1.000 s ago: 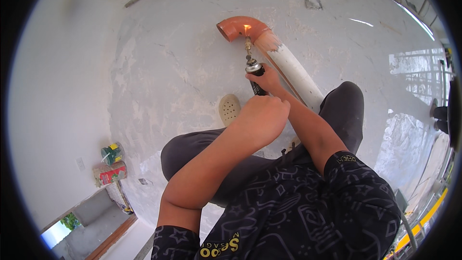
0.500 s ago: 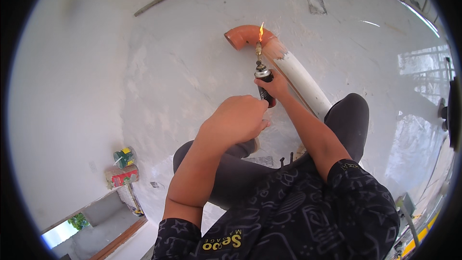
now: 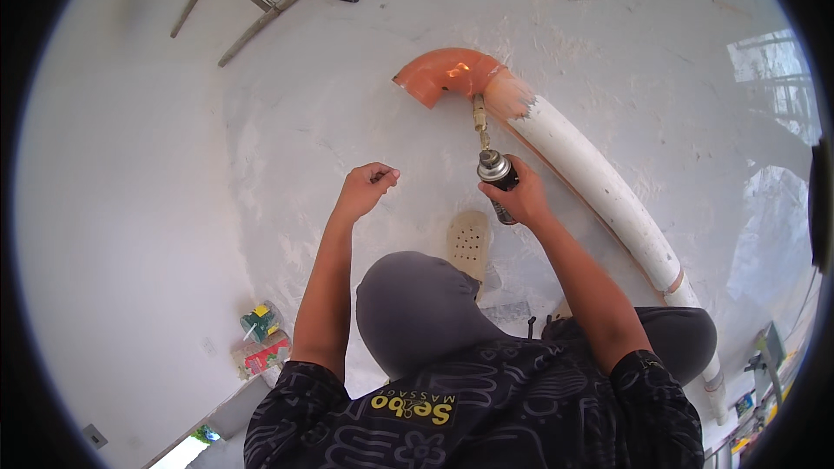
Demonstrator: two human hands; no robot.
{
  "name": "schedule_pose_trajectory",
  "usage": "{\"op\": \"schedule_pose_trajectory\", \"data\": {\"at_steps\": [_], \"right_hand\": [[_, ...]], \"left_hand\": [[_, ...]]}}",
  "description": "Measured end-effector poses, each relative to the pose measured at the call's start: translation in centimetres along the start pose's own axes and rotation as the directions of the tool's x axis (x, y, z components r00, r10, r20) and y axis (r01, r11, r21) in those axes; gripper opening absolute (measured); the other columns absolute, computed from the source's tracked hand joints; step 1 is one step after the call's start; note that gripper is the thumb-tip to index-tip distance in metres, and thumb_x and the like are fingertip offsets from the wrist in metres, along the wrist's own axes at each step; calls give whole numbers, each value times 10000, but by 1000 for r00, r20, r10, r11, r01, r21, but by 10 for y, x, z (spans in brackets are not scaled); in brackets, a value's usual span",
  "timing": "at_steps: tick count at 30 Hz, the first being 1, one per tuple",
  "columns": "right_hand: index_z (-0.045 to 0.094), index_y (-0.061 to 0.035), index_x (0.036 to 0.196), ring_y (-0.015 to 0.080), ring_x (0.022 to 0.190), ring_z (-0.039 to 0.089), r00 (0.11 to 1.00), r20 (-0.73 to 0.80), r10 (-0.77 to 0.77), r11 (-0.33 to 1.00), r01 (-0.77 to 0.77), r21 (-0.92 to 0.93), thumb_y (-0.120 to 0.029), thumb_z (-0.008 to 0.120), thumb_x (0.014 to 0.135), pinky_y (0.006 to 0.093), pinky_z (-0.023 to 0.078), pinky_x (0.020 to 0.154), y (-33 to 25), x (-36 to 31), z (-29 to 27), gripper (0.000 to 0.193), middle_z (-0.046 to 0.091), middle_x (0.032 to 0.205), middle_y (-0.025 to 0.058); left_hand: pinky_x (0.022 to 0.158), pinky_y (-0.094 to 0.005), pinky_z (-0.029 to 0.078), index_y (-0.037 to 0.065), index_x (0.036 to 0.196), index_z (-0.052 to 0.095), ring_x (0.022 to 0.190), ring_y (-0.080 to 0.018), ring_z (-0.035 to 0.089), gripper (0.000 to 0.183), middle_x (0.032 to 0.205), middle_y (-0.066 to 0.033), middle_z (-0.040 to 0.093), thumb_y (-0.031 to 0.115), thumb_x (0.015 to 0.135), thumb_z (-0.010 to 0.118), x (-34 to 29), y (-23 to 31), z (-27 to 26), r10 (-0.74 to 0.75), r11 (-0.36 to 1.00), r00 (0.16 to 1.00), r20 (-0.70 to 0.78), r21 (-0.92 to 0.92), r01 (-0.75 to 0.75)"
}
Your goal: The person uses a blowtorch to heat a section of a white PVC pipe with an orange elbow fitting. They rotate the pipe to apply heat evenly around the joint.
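One gas torch (image 3: 496, 175), clamped in right hand (image 3: 521, 200) fingers, points at one orange elbow (image 3: 447, 72); left hand (image 3: 365, 187) fingers curled together.

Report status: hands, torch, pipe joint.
Right hand gripping torch can, nozzle at orange elbow where it meets the white pipe. Left hand loosely closed, off the work. Nothing in the way.
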State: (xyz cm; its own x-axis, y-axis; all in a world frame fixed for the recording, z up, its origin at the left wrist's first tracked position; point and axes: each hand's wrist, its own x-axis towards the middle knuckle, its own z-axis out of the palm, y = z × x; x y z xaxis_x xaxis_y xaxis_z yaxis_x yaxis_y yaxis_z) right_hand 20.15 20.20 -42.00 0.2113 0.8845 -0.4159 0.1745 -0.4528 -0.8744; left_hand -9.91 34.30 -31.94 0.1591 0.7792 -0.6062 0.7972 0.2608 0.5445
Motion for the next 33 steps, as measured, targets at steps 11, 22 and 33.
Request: {"op": "schedule_pose_trajectory", "data": {"at_steps": [11,22,33], "right_hand": [[665,-41,1383,264,1026,766,996,-28,-88,996,88,-1,-362,947,782,407,593,924,35,56,21,737,787,1142,150],[658,-24,1404,221,1071,761,1000,-5,14,1000,-14,0,-369,951,787,381,590,970,47,78,13,765,792,1169,132],[658,-46,1410,240,1082,767,995,-95,31,1000,-30,6,-398,935,796,394,591,963,51,55,79,760,792,1177,138]], "left_hand": [[822,-290,521,2,1175,799,894,-106,631,438,1043,-45,808,405,1004,792,210,-81,93,191,908,928,-319,-302,-290],[801,-277,515,-25,1059,801,853,-101,645,393,943,-40,782,365,1015,790,270,-4,83,303,810,918,-257,-437,-390],[1134,-443,514,113,1336,720,1438,-336,543,301,1336,-77,733,128,1060,601,296,17,29,914,355,405,-30,546,-759]]}}
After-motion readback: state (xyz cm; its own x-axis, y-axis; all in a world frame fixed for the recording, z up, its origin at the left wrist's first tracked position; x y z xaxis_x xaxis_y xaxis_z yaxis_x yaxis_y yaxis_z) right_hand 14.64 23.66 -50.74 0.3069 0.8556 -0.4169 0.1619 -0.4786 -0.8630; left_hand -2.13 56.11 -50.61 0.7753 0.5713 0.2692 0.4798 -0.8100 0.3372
